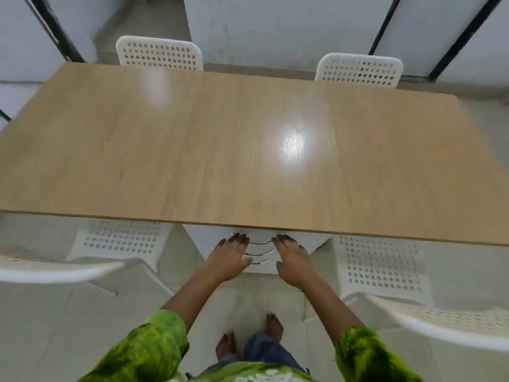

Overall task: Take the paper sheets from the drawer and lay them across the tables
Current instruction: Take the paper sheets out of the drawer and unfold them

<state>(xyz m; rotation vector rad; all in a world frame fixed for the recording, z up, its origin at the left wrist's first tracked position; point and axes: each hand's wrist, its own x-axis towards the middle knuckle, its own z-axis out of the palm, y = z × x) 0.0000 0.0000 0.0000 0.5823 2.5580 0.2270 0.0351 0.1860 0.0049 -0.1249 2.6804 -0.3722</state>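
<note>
A white drawer unit (300,241) with three curved metal handles (260,252) stands under the near edge of a long wooden table (192,150). The drawers look shut, and no paper sheets are visible. My left hand (230,257) reaches toward the unit's front on the left, fingers spread, fingertips near the top handle. My right hand (293,260) does the same on the right side of the handles. Neither hand holds anything. The upper part of the unit is hidden by the tabletop.
White perforated chairs stand on both sides of me, left chair (115,241) and right chair (382,263), tucked at the near edge. Two more chairs, the far left (159,53) and the far right (358,70), sit at the far edge. Grey partitions stand behind. My bare feet (248,337) are on a tiled floor.
</note>
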